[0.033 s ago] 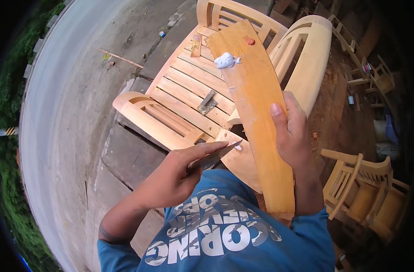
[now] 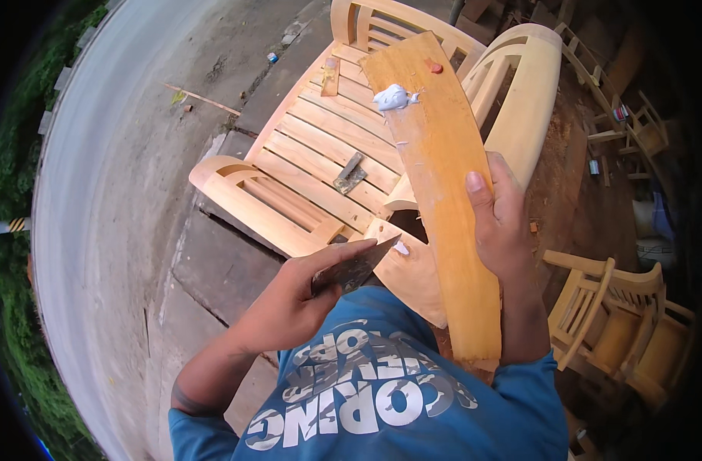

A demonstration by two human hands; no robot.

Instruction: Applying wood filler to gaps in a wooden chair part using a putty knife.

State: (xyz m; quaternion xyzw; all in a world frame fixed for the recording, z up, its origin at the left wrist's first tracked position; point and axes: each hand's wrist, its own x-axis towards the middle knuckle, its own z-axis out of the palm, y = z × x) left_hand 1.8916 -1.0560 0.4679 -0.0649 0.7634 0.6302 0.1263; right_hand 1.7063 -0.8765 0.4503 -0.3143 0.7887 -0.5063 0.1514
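My left hand (image 2: 289, 288) is closed on a putty knife (image 2: 352, 267), a thin dark blade with its corner pointing up and right. That corner is beside a small white putty dab (image 2: 401, 247) on the near end of a pale wooden bench (image 2: 320, 165). Gripped along its right edge by my right hand (image 2: 498, 223), a long curved wooden board (image 2: 451, 215) is held above the bench. White putty (image 2: 392, 97) sits in a lump near the board's far end, with a small red dab (image 2: 435, 68) close by. Bits of white are smeared down its left side.
A second metal scraper (image 2: 350, 175) lies on the bench slats, with a small stained wood piece (image 2: 330, 77) farther back. Finished-looking wooden chairs (image 2: 620, 323) stand at the right. A paved road (image 2: 97, 230) runs along the left, and a thin stick (image 2: 205, 100) lies on the ground.
The board in my right hand has shifted slightly right. My left hand has turned the putty knife a little, showing more of the blade's face and the white dab beside it.
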